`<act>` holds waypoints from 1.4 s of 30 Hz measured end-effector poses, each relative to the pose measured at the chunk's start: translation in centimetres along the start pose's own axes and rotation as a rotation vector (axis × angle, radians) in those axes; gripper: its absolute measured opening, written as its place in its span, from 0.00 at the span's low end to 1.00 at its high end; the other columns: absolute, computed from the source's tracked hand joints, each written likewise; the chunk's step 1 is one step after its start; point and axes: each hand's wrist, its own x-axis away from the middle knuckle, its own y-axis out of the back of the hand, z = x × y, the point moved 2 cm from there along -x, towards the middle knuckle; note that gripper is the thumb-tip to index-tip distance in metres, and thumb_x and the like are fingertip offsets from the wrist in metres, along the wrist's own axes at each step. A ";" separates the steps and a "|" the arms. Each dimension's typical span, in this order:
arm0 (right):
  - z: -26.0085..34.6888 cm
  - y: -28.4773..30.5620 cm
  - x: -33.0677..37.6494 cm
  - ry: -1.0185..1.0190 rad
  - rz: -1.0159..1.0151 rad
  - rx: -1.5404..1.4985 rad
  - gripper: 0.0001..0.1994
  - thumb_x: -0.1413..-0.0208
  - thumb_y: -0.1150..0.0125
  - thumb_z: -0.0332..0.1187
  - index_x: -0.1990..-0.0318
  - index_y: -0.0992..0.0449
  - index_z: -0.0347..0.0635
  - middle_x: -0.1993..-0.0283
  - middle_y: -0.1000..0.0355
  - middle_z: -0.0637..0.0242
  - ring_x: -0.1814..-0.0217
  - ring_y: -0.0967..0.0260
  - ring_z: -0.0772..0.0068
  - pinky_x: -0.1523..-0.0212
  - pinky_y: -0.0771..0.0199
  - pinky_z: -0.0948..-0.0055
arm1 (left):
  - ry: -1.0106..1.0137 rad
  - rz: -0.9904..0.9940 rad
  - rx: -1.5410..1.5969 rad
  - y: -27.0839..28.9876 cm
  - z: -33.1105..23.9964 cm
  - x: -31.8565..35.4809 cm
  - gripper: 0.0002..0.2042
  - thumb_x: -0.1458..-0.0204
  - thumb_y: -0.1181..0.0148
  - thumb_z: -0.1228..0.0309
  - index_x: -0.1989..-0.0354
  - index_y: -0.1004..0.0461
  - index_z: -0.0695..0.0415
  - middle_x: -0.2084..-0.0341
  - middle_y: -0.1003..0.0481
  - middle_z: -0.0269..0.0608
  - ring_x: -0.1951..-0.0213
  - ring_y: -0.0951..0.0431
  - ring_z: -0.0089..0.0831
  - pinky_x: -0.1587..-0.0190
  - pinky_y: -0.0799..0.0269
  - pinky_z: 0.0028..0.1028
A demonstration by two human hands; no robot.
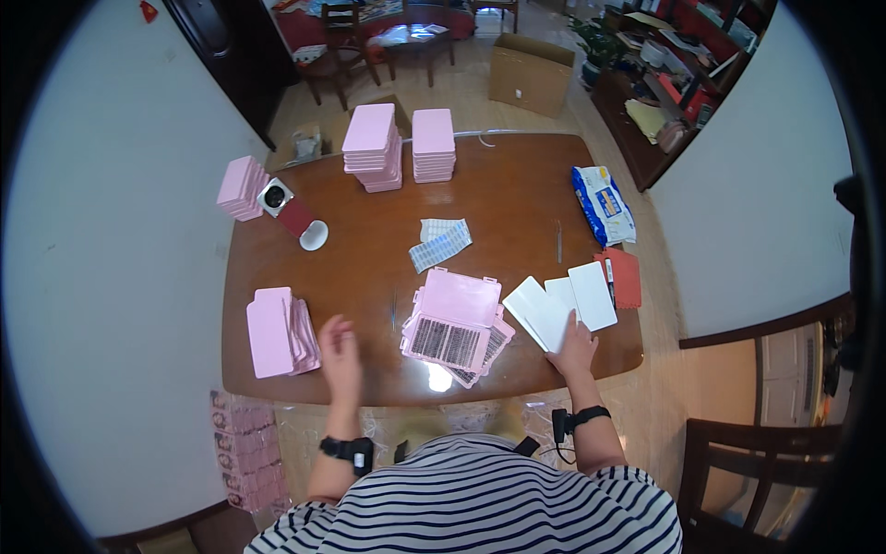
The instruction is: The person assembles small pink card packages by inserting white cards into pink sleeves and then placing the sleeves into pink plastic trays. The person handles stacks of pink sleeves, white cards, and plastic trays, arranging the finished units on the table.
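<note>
In front of me lies an open pink case (456, 300), its lower half filled with rows of short dark strips, on top of another tilted pink case (498, 343) with similar strips. My right hand (576, 351) is at the near end of a white card (537, 312), thumb and fingers at its corner. Two more white cards (592, 294) overlap beside it. My left hand (341, 349) is raised, holding nothing, its fingers loosely apart. Just left of it is a pile of pink flat pieces (270, 332). Thin tweezers (394, 309) lie between that hand and the cases.
Stacks of closed pink cases (371, 129) stand at the table's far edge. A red-and-silver device (293, 214), blue-and-white sticker sheets (443, 245), a wipes pack (604, 205), a red pad (628, 277) and another slim tool (558, 242) also lie on the brown table (517, 203).
</note>
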 end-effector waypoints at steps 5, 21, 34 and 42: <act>1.5 2.4 1.2 0.237 -0.084 -0.483 0.64 0.65 0.19 0.49 0.25 0.58 0.35 0.32 0.38 0.46 0.28 0.42 0.49 0.29 0.44 0.50 | 0.336 0.580 0.305 -11.2 1.0 5.1 0.33 0.38 0.39 0.62 0.28 0.46 0.55 0.41 0.31 0.43 0.42 0.29 0.32 0.42 0.31 0.31; 34.2 -5.1 4.4 0.468 0.578 -0.880 0.38 0.44 0.38 0.60 0.42 0.28 0.30 0.44 0.27 0.46 0.41 0.28 0.55 0.39 0.29 0.62 | 0.493 0.252 0.871 4.0 5.7 0.1 0.33 0.34 0.49 0.51 0.26 0.51 0.49 0.38 0.34 0.55 0.39 0.29 0.47 0.35 0.33 0.48; 39.1 -11.3 -0.9 0.175 -0.160 -0.401 0.23 0.50 0.30 0.31 0.48 0.32 0.35 0.44 0.29 0.44 0.44 0.29 0.43 0.46 0.26 0.54 | 0.701 0.330 0.765 4.2 12.7 -2.4 0.43 0.36 0.70 0.34 0.23 0.61 0.55 0.30 0.42 0.55 0.32 0.38 0.45 0.30 0.43 0.41; 38.1 -11.7 -2.4 0.496 0.152 -0.613 0.15 0.42 0.37 0.36 0.54 0.24 0.34 0.57 0.24 0.41 0.53 0.24 0.44 0.52 0.25 0.54 | 0.876 0.187 1.023 5.0 13.7 -2.4 0.37 0.34 0.69 0.38 0.28 0.45 0.55 0.38 0.31 0.52 0.39 0.30 0.42 0.36 0.34 0.42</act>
